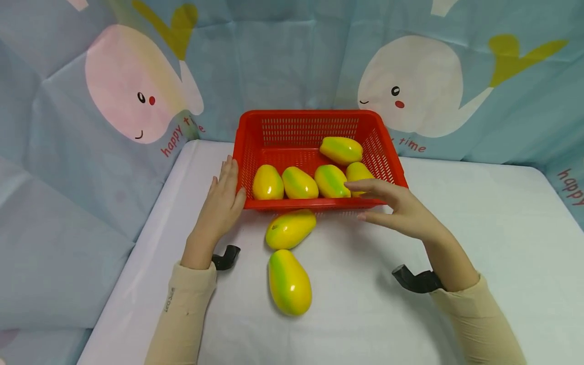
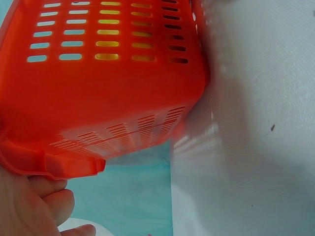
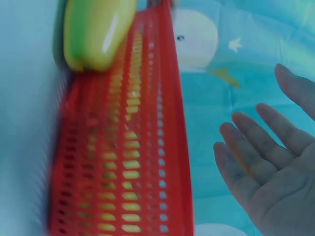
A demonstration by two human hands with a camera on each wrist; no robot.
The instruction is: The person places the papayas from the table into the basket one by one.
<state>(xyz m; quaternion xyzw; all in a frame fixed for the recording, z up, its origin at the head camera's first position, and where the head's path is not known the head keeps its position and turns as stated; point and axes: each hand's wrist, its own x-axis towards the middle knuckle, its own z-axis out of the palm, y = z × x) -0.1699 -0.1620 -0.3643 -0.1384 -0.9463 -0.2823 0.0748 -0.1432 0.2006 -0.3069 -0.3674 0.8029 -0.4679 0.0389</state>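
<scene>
A red plastic basket (image 1: 315,204) holds several yellow-green papayas, most in a row along its front wall and one papaya (image 1: 341,150) farther back on the right. My left hand (image 1: 221,200) rests against the basket's left side with fingers extended; in the left wrist view its fingers (image 2: 58,205) lie right at the rim. Over the front right rim hovers my right hand (image 1: 401,209), thumb apart from fingers, holding nothing. The right wrist view shows that palm (image 3: 280,196) bare. In front of the basket lie one papaya (image 1: 290,229) and, nearer, another papaya (image 1: 290,282).
The basket stands on a white-covered table (image 1: 365,314), near its back edge. Behind and to the left hangs a light blue curtain (image 1: 283,61) printed with whales. A black curved piece sits at each wrist, the left piece (image 1: 226,257) and the right piece (image 1: 417,280).
</scene>
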